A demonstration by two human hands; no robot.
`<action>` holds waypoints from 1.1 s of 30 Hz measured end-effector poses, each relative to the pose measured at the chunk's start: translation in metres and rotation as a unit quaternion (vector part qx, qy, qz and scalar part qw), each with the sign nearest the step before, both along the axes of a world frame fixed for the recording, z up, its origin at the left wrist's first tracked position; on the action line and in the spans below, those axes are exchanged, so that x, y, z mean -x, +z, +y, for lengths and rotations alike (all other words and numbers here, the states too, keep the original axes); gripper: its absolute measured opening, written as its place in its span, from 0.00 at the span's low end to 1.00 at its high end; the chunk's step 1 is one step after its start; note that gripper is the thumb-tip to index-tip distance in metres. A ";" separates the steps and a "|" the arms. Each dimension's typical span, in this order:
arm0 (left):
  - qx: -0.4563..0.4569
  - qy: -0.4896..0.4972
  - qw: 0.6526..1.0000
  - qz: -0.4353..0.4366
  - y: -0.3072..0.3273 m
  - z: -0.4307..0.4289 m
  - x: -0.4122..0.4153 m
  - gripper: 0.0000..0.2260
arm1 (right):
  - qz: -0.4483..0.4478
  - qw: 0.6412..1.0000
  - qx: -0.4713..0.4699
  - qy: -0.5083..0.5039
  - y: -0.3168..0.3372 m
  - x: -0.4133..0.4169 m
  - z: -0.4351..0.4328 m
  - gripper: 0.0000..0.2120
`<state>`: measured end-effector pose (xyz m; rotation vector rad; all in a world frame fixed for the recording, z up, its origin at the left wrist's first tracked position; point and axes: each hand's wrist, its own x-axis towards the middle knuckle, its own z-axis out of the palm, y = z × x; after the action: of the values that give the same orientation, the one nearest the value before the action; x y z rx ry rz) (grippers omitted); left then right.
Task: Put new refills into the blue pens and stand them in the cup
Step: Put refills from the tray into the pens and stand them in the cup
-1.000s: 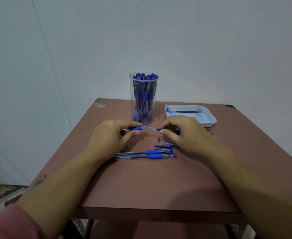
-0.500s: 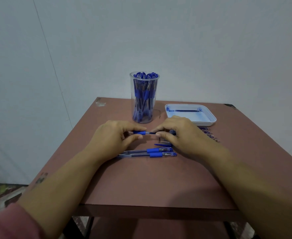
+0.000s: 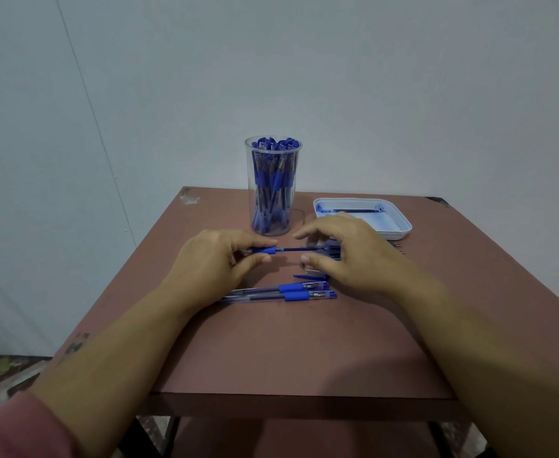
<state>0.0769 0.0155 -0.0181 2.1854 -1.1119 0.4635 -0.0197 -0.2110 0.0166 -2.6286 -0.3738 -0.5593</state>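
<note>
The left hand [image 3: 218, 259] pinches a blue pen [image 3: 264, 250] by its rubber grip, thumb below and forefinger above. It holds the pen level just above the tabletop [image 3: 271, 352], in front of the cup [image 3: 250, 180]. A thin dark shaft runs from the grip towards the right hand [image 3: 354, 256]. That hand is now wide, with its thumb and forefinger spread above and below the shaft and closed on nothing.

A second ago both hands pinched the piece between them, and half a second ago their fingertips had drawn almost together. Since then the right hand has let go and the gap between the hands has widened, which leaves the shaft bare to view. I take this to mean the pushing-in stroke is over and the refill is seated in the grip end. The far end under the right fingers is blurred, though, so I cannot say whether the clear barrel is already on.

If it is seated, this pen still needs closing up. A loose blue cap [image 3: 307, 277] lies just below the right hand. Then the pen can go upright into the clear cup, which is already crowded with blue pens.

Two more capped pens [image 3: 288, 291] lie side by side on the tabletop nearer the person, untouched. The white tray [image 3: 400, 223] to the right of the cup holds one spent-looking refill [image 3: 354, 211].
</note>
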 end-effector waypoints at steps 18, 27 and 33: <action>0.012 -0.006 1.000 0.002 -0.002 -0.002 -0.001 0.11 | 0.020 1.000 -0.014 0.004 -0.005 -0.005 0.008 0.09; 0.013 0.005 1.000 0.000 -0.003 -0.002 -0.003 0.12 | 0.095 0.993 0.047 -0.045 -0.005 -0.017 0.001 0.08; 0.014 0.010 1.000 0.005 -0.002 -0.001 -0.003 0.11 | 0.097 0.992 -0.050 -0.055 -0.002 -0.019 0.000 0.03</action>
<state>0.0800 0.0142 -0.0205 2.1748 -1.0723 0.4728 -0.0006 -0.2107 0.0143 -2.5892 -0.1376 -0.3417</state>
